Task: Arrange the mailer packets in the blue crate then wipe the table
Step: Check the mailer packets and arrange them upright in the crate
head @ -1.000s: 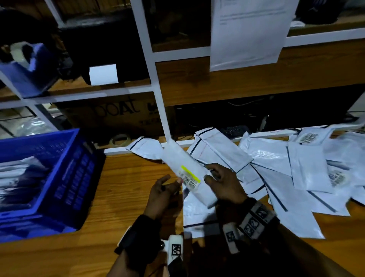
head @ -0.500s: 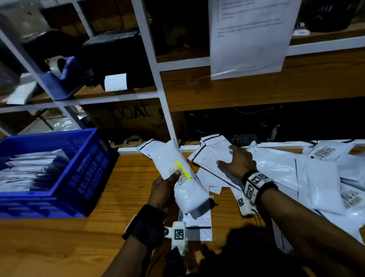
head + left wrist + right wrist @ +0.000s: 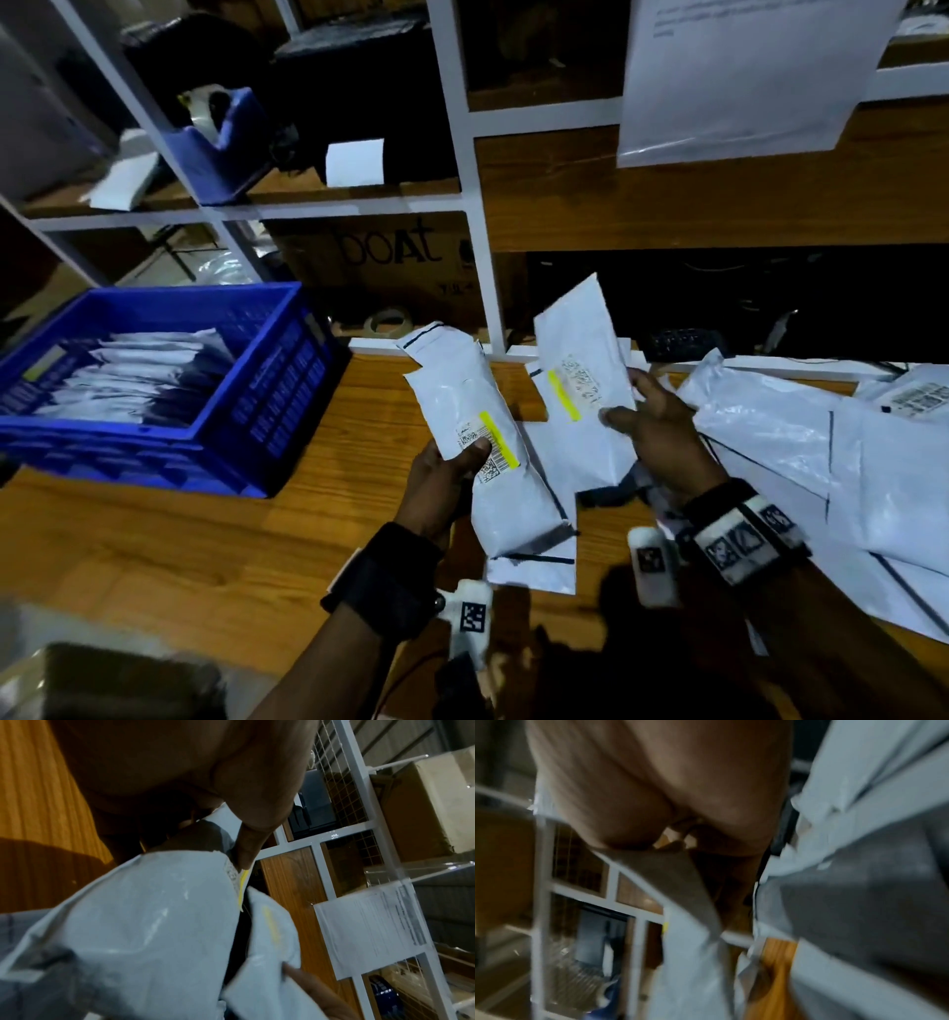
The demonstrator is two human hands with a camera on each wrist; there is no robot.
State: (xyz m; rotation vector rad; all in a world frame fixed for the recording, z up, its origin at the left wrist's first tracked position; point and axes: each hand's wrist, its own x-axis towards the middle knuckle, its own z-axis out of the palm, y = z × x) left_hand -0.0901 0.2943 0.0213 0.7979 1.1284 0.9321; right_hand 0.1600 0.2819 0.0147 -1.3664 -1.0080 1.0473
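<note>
My left hand (image 3: 452,462) grips a white mailer packet (image 3: 477,426) with a yellow-striped label, held tilted above the wooden table (image 3: 179,555). In the left wrist view my thumb presses that packet (image 3: 144,912) near its label. My right hand (image 3: 652,426) holds a second white packet (image 3: 585,380), also yellow-striped, lifted upright just right of the first. The blue crate (image 3: 257,406) stands at the left with several packets lying inside. A heap of white packets (image 3: 821,452) covers the table's right side. The right wrist view is blurred.
A white-framed shelf unit (image 3: 462,169) rises behind the table, holding a cardboard box (image 3: 390,262), a blue tape dispenser (image 3: 226,144) and a hanging paper sheet (image 3: 744,77). A tape roll (image 3: 387,321) lies at the shelf's foot. More flat packets (image 3: 534,565) lie under my hands.
My right hand, which lay flat on the packet heap half a second ago, has picked up a second packet and raised it beside the one in my left hand. The view shifted right.
</note>
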